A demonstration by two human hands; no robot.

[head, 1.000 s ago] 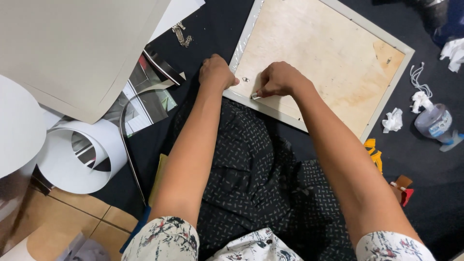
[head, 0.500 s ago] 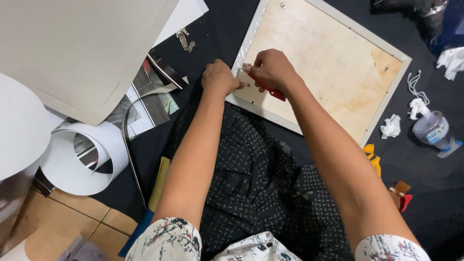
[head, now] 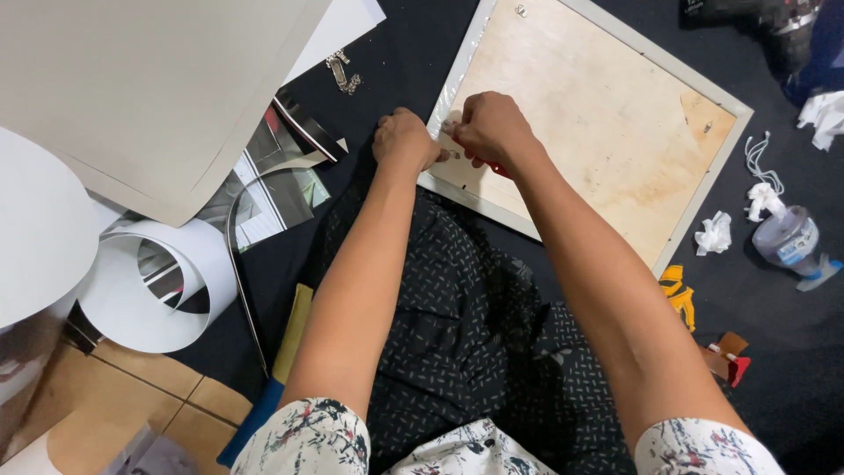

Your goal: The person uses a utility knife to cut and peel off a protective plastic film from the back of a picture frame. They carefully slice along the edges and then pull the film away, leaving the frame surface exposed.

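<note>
A picture frame (head: 712, 189) lies face down on a black cloth, its pale wooden backing board (head: 580, 114) up and its rim light grey. My left hand (head: 404, 139) is closed on the frame's near left corner, pressing on the rim. My right hand (head: 488, 127) is closed right beside it over the same corner, gripping a small red-handled tool (head: 498, 169) whose tip is hidden under the fingers. Both hands touch the frame's left edge. My lap in dark patterned fabric lies just below the frame.
Large white and grey boards (head: 149, 79) and curled white paper rolls (head: 158, 281) fill the left. Small metal hangers (head: 343, 72) lie above the hands. At right are crumpled tissues (head: 714, 233), a small bottle (head: 785, 237), orange scraps (head: 677, 290) and a dark power tool (head: 774, 22).
Both hands slid from the frame's bottom edge up to its near left corner and came together. The view shifted, so the frame sits a little lower and to the right.
</note>
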